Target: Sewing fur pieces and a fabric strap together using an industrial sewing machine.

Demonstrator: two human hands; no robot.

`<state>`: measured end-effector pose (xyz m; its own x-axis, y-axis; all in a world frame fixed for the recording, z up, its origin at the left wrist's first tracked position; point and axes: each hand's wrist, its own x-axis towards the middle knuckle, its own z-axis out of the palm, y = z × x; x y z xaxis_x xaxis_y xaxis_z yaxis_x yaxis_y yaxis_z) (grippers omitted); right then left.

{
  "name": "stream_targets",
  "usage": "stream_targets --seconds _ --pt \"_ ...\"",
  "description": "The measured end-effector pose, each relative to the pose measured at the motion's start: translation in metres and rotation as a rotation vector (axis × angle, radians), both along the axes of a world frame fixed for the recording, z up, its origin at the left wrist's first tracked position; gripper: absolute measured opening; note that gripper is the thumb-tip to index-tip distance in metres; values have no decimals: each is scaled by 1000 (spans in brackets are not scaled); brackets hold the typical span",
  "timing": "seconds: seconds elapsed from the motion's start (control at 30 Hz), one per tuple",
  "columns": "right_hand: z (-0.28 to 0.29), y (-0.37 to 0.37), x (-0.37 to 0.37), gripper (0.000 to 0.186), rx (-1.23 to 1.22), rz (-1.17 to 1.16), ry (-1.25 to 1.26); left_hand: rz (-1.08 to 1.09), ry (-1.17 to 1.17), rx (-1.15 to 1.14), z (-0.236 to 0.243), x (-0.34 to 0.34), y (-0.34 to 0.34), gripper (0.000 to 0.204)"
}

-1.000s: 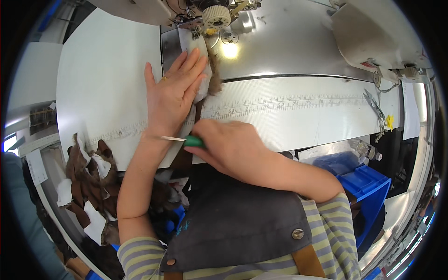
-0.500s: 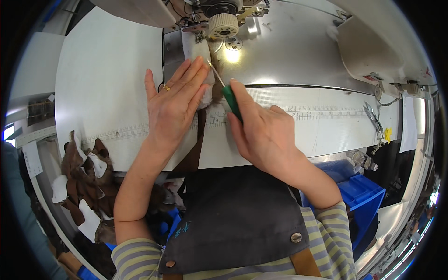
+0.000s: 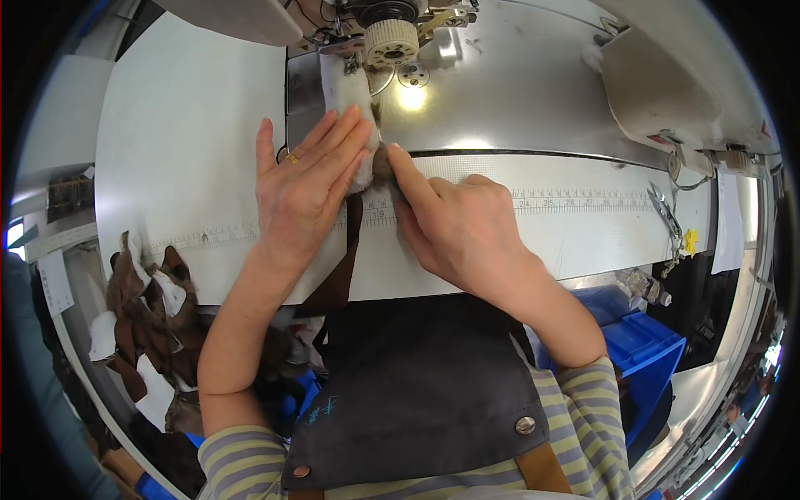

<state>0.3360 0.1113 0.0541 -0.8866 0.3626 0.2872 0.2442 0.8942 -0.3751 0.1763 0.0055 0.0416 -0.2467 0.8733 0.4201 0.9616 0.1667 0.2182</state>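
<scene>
Under the sewing machine's presser foot (image 3: 353, 65) runs a strip of white fluffy material (image 3: 343, 83), with brown fur (image 3: 382, 167) along its right side. My left hand (image 3: 304, 192) lies on this strip, fingers stretched out and the thumb spread away; a gold ring is on one finger. Closed around a thin tool, my right hand (image 3: 458, 225) presses against the fur's right edge. Now the hand hides nearly all of the tool; the earlier picture shows a green handle and a slim metal shaft, like an awl. A brown strip (image 3: 352, 242) trails toward me from the work.
The machine's numbered dial (image 3: 391, 42) overhangs the work. Brown fur pieces (image 3: 154, 321) hang over the table's left front edge. Thread snips (image 3: 661, 204) lie at the right, above a blue bin (image 3: 642, 342). A printed ruler (image 3: 567, 202) crosses the white table.
My right hand has moved slightly left and tipped over, bringing the tool down beside the fur, so handle and shaft are mostly hidden. My left hand stays nearly in place on the strip.
</scene>
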Motion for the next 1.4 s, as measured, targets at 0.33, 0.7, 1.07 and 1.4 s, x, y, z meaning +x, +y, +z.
stream_targets --seconds 0.33,0.7,1.07,1.4 --pt "8 24 22 53 -8 248 -118 26 50 -45 4 12 -3 30" --pt "4 26 6 44 -77 21 -19 19 22 -24 4 11 -3 30" --pt "4 32 9 51 -29 264 -91 3 16 -24 5 9 -3 30" --pt "2 40 -4 42 0 255 -15 10 13 -14 2 -3 6 27"
